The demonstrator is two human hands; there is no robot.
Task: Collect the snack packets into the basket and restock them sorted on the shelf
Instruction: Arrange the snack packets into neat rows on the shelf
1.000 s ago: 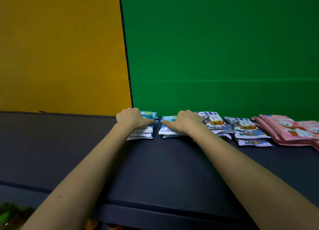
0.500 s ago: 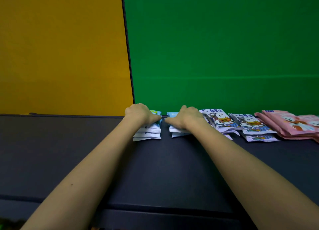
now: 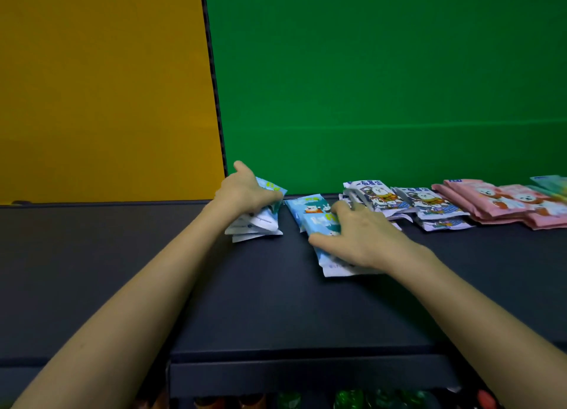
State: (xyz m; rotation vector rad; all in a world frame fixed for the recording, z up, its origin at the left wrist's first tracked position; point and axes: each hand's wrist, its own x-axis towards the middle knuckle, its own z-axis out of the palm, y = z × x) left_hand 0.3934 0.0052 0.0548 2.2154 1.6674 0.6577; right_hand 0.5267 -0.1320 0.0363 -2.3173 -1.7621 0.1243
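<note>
Light-blue snack packets lie in two stacks at the back of the dark shelf top (image 3: pixel 276 301). My left hand (image 3: pixel 245 190) grips the left stack (image 3: pixel 260 221) and tilts its far end upward. My right hand (image 3: pixel 362 240) lies over the right stack (image 3: pixel 325 224), thumb at its left edge and fingers curled over the top, holding it closer to me. One light-blue packet (image 3: pixel 303 204) stays flat behind that stack. No basket is in view.
To the right lie white-and-navy packets (image 3: pixel 380 194), a second such pile (image 3: pixel 432 206), and pink packets (image 3: pixel 497 200). A greenish packet (image 3: pixel 549 181) shows at the far right edge. Green and orange items (image 3: pixel 349 398) sit on a lower shelf. Yellow and green panels stand behind.
My left hand has tipped its stack up off the shelf. My right hand has drawn its stack toward me and to the right, leaving one packet behind.
</note>
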